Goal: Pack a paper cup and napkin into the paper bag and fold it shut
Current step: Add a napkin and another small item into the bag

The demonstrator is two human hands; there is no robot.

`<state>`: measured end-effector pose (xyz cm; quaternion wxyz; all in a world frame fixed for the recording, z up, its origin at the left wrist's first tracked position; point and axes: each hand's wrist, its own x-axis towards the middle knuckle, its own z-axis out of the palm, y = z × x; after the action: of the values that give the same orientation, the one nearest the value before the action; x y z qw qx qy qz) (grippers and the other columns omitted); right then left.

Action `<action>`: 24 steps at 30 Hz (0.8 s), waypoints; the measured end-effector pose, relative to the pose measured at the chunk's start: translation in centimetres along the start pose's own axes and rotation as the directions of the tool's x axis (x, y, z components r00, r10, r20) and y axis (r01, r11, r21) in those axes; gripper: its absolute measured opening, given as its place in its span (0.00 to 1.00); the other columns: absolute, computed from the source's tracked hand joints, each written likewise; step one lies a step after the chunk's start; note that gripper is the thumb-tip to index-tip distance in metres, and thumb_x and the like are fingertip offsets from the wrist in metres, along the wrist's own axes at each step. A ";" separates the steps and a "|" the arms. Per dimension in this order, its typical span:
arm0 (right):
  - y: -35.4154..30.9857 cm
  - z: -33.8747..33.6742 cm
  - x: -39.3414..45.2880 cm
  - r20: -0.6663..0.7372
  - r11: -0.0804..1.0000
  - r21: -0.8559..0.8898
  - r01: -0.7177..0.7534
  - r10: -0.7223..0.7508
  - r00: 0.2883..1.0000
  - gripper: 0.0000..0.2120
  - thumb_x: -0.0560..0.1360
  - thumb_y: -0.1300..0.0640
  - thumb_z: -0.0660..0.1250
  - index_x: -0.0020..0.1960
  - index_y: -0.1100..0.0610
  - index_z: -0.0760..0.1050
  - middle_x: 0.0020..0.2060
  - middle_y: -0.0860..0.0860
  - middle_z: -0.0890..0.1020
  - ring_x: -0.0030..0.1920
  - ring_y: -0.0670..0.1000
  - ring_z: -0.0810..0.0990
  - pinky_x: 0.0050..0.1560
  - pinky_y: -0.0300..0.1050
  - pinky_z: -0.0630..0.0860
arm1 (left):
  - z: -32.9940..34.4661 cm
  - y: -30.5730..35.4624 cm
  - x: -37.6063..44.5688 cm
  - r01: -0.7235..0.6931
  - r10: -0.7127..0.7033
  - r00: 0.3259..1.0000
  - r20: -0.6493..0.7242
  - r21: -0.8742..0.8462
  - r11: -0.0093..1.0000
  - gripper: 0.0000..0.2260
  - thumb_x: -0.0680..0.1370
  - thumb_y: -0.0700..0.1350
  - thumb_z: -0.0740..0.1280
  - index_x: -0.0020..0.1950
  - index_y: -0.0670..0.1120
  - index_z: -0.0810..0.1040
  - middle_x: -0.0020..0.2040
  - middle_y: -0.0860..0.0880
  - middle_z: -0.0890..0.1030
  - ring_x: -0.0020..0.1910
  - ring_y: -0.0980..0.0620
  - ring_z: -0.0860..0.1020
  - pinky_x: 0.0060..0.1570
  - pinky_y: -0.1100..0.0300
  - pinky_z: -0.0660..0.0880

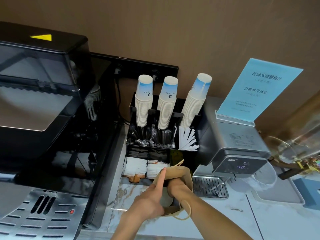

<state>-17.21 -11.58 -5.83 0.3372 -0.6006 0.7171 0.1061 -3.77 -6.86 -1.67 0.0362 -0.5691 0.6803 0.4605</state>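
A brown paper bag (pixel 187 174) with twine handles stands open on the marble counter, just in front of the black organizer. My left hand (pixel 149 201) grips the bag's left edge, index finger pointing up along it. My right hand (pixel 179 187) reaches into the bag's mouth with fingers curled down over a pale paper cup (pixel 165 199), which sits low inside the bag. The fingertips are hidden by the bag. I see no napkin in either hand.
A black organizer (pixel 188 153) behind the bag holds three upside-down cup stacks (pixel 166 104), wrapped stirrers, white straws and sachets (pixel 136 168). A large coffee machine (pixel 43 118) fills the left. A grey water dispenser (pixel 240 153) with drip grille and blue sign stands on the right.
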 end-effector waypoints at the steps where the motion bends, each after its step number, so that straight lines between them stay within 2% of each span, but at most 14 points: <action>1: -0.3 -0.1 -0.1 -0.005 1.000 0.010 0.018 -0.018 1.000 0.21 0.81 0.63 0.54 0.73 0.64 0.66 0.70 0.63 0.73 0.70 0.62 0.72 0.68 0.51 0.70 | 0.0 0.1 0.1 0.009 -0.009 1.000 0.004 0.002 1.000 0.54 0.76 0.34 0.65 0.72 0.67 0.23 0.80 0.45 0.60 0.47 0.45 0.78 0.43 0.54 0.74; 3: -1.1 -0.7 -0.5 0.058 0.998 -0.059 0.032 -0.029 0.998 0.19 0.81 0.62 0.56 0.71 0.63 0.69 0.68 0.62 0.75 0.68 0.61 0.74 0.67 0.52 0.71 | -0.2 0.2 0.4 0.021 -0.021 1.000 0.012 0.006 1.000 0.55 0.76 0.34 0.65 0.69 0.68 0.21 0.79 0.42 0.63 0.44 0.46 0.78 0.42 0.56 0.74; 5: -1.4 -1.6 -1.2 0.174 0.977 -0.208 0.046 -0.009 0.985 0.18 0.80 0.63 0.60 0.69 0.60 0.72 0.66 0.60 0.77 0.65 0.59 0.77 0.65 0.51 0.74 | -0.4 0.2 0.7 0.017 -0.017 1.000 0.019 0.000 1.000 0.56 0.75 0.34 0.66 0.64 0.70 0.19 0.75 0.38 0.68 0.37 0.51 0.74 0.38 0.57 0.72; 8: -0.5 -3.5 -3.0 0.241 0.952 -0.220 0.214 -0.160 0.957 0.14 0.79 0.62 0.61 0.62 0.61 0.76 0.58 0.60 0.81 0.58 0.59 0.80 0.55 0.49 0.77 | -0.6 0.1 0.9 -0.010 0.011 0.999 0.032 -0.042 0.999 0.56 0.75 0.33 0.67 0.68 0.72 0.24 0.60 0.39 0.77 0.33 0.52 0.71 0.36 0.56 0.69; 9: 0.4 -4.2 -3.9 0.227 0.947 -0.161 0.278 -0.239 0.944 0.13 0.79 0.61 0.60 0.61 0.61 0.77 0.58 0.59 0.82 0.58 0.58 0.81 0.55 0.48 0.78 | -0.5 0.1 0.9 -0.017 0.020 0.999 0.039 -0.053 0.998 0.56 0.74 0.33 0.67 0.71 0.71 0.26 0.55 0.42 0.76 0.35 0.51 0.72 0.37 0.55 0.69; 11: 2.5 -5.7 -5.9 0.149 0.920 0.049 0.390 -0.392 0.908 0.14 0.80 0.61 0.59 0.63 0.58 0.77 0.58 0.55 0.83 0.59 0.53 0.81 0.58 0.39 0.78 | -0.1 0.1 1.1 -0.028 0.032 0.998 0.048 -0.075 0.997 0.56 0.74 0.34 0.69 0.73 0.72 0.29 0.54 0.44 0.75 0.39 0.50 0.75 0.37 0.56 0.70; 12: 3.8 -6.5 -6.9 0.101 0.886 0.207 0.416 -0.442 0.891 0.14 0.81 0.62 0.59 0.63 0.57 0.77 0.58 0.53 0.84 0.58 0.49 0.82 0.57 0.33 0.77 | 0.1 0.2 1.2 -0.034 0.038 0.998 0.048 -0.092 0.995 0.56 0.74 0.35 0.70 0.73 0.73 0.30 0.55 0.43 0.76 0.40 0.49 0.76 0.37 0.56 0.71; 13: 5.5 -7.4 -7.9 0.055 0.824 0.396 0.405 -0.462 0.885 0.13 0.82 0.62 0.59 0.62 0.57 0.78 0.56 0.53 0.85 0.56 0.47 0.83 0.56 0.32 0.77 | 0.3 0.2 1.3 -0.044 0.049 0.998 0.045 -0.111 0.993 0.56 0.74 0.36 0.71 0.72 0.74 0.31 0.52 0.44 0.76 0.40 0.49 0.76 0.37 0.56 0.71; 14: 7.5 -8.2 -8.7 0.021 0.732 0.579 0.360 -0.455 0.890 0.12 0.82 0.63 0.60 0.61 0.58 0.79 0.53 0.55 0.86 0.53 0.48 0.85 0.55 0.35 0.79 | 0.5 0.2 1.4 -0.059 0.064 0.997 0.039 -0.131 0.990 0.55 0.74 0.38 0.72 0.72 0.75 0.31 0.47 0.47 0.75 0.39 0.50 0.75 0.38 0.57 0.71; 16: 12.8 -9.0 -9.2 -0.029 0.578 0.781 0.238 -0.347 0.938 0.09 0.81 0.60 0.65 0.57 0.62 0.81 0.49 0.60 0.87 0.49 0.55 0.86 0.52 0.44 0.82 | 0.8 0.2 1.6 -0.087 0.092 0.995 0.023 -0.187 0.979 0.55 0.73 0.44 0.76 0.72 0.74 0.33 0.44 0.50 0.72 0.39 0.51 0.74 0.40 0.58 0.72; 19: 21.8 -7.7 -6.8 -0.009 0.633 0.774 -0.018 0.038 0.999 0.08 0.79 0.61 0.68 0.53 0.66 0.81 0.43 0.58 0.88 0.42 0.56 0.85 0.44 0.46 0.79 | 0.7 0.2 1.6 -0.091 0.095 0.995 0.004 -0.259 0.962 0.54 0.72 0.46 0.78 0.72 0.76 0.36 0.51 0.53 0.73 0.45 0.56 0.74 0.40 0.68 0.73; 21: 27.2 -5.8 -3.9 0.009 0.673 0.708 -0.215 0.296 0.955 0.07 0.79 0.63 0.67 0.52 0.67 0.79 0.40 0.58 0.86 0.39 0.56 0.81 0.39 0.47 0.75 | 0.6 0.3 1.5 -0.076 0.079 0.997 0.002 -0.254 0.964 0.55 0.71 0.47 0.79 0.71 0.77 0.37 0.58 0.52 0.74 0.50 0.55 0.75 0.46 0.66 0.75; 22: 29.7 -4.9 -2.5 -0.020 0.707 0.643 -0.295 0.400 0.916 0.08 0.79 0.63 0.67 0.53 0.68 0.79 0.42 0.61 0.84 0.41 0.58 0.80 0.41 0.49 0.76 | 0.6 0.4 1.4 -0.069 0.071 0.997 -0.001 -0.239 0.968 0.55 0.70 0.47 0.79 0.72 0.77 0.37 0.63 0.51 0.74 0.54 0.53 0.76 0.51 0.63 0.77; 24: 34.2 -3.5 0.2 -0.142 0.795 0.428 -0.430 0.529 0.837 0.14 0.78 0.61 0.68 0.56 0.71 0.76 0.52 0.67 0.82 0.52 0.64 0.81 0.54 0.54 0.75 | 0.7 0.4 1.1 -0.065 0.064 0.998 -0.012 -0.242 0.968 0.56 0.70 0.47 0.80 0.69 0.80 0.37 0.71 0.53 0.71 0.60 0.53 0.76 0.56 0.63 0.77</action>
<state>-50.38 -4.91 -11.96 0.3137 -0.3292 0.8902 -0.0295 -4.81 -7.28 -2.48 -0.0499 -0.5479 0.6372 0.5397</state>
